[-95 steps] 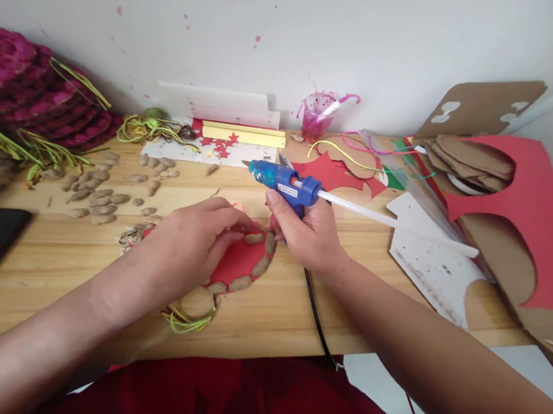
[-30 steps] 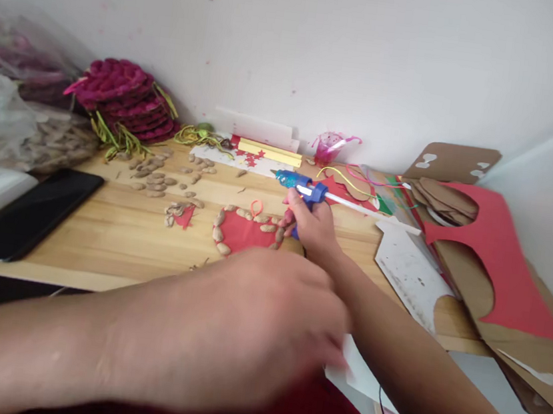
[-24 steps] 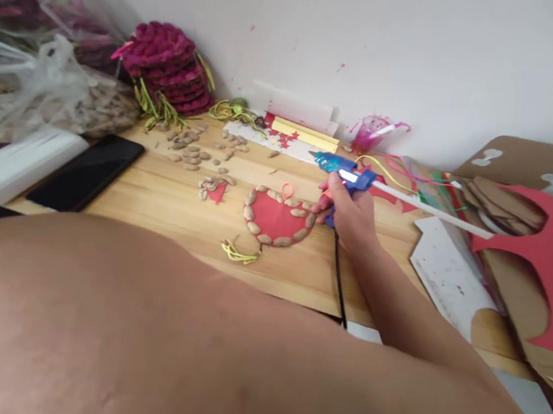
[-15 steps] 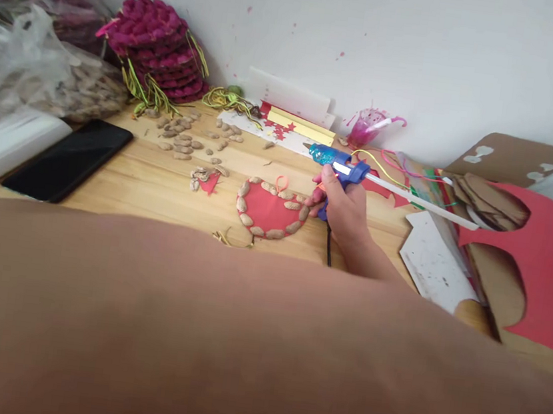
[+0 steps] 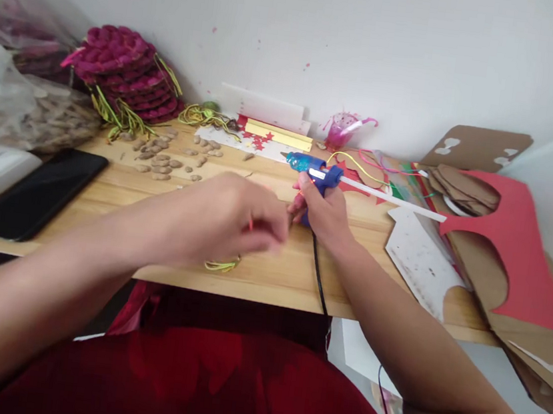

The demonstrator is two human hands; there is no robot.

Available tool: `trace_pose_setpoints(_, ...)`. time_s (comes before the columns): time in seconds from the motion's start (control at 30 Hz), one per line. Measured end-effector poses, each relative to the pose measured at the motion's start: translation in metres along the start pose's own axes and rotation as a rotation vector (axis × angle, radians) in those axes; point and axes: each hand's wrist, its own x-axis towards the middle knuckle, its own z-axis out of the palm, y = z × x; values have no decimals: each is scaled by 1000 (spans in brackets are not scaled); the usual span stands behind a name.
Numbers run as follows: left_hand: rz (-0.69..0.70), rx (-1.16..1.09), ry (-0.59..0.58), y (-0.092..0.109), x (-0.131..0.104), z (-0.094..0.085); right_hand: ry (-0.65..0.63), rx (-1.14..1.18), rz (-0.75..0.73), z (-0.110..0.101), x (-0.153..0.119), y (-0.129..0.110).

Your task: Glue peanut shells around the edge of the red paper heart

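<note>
My right hand (image 5: 323,216) grips the blue glue gun (image 5: 323,174), whose nozzle points left and whose long white glue stick (image 5: 393,200) sticks out to the right. Close by on the left, my left hand (image 5: 239,219) is blurred, with its fingers curled together; what they hold is hidden. That hand and forearm cover the place where the red disc edged with peanuts lay. Below it, a yellow-green string (image 5: 221,266) shows on the table. Loose peanuts (image 5: 161,162) lie further back to the left.
A black phone (image 5: 39,194), a bag of peanuts (image 5: 50,115) and stacked magenta rounds (image 5: 124,71) are on the left. At the back are a yellow strip (image 5: 278,135) and a pink cup (image 5: 341,131). Cut red sheet (image 5: 528,245) and cardboard lie right; a black cable (image 5: 317,272) hangs over the edge.
My left arm, which filled the lower view, has swung down, bringing my left hand beside the glue gun and over the red disc. The camera view has shifted; my right hand still grips the gun.
</note>
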Motion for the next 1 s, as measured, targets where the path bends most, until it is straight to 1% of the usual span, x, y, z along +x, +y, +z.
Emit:
trace_pose_setpoints(0.03, -41, 35, 66, -9, 17, 7, 2, 13, 4, 0, 1, 1)
trace_pose_setpoints(0.07, -102, 71, 165, -20, 31, 16, 4, 26, 5, 0, 1, 1)
trace_pose_setpoints(0.1, -141, 72, 178, -31, 40, 28, 4, 34, 5, 1, 2, 2)
trace_pose_setpoints(0.17, -160, 6, 203, -48, 49, 48, 4, 27, 1, 2, 2, 3)
trace_pose_setpoints(0.2, -163, -21, 222, -53, 49, 56, 1, 14, -7, 3, 2, 3)
trace_pose_setpoints(0.27, -166, -67, 257, -54, 49, 64, -5, -6, -29, 3, 1, 3)
trace_pose_setpoints(0.33, -176, -92, 265, -49, 49, 66, -12, -18, -43, 3, 0, 4)
trace_pose_setpoints(0.47, -197, -85, 240, -41, 53, 66, -17, -24, -43, 2, -1, 5)
trace_pose_setpoints(0.6, -205, -49, 228, -44, 56, 70, -6, -15, -48, 2, -2, 6)
trace_pose_setpoints(0.77, -191, -49, 271, -48, 55, 76, -27, -5, -48, 1, -2, 7)
trace_pose_setpoints(1.0, -208, -31, 258, -48, 55, 77, -33, -55, -43, 2, -1, 6)
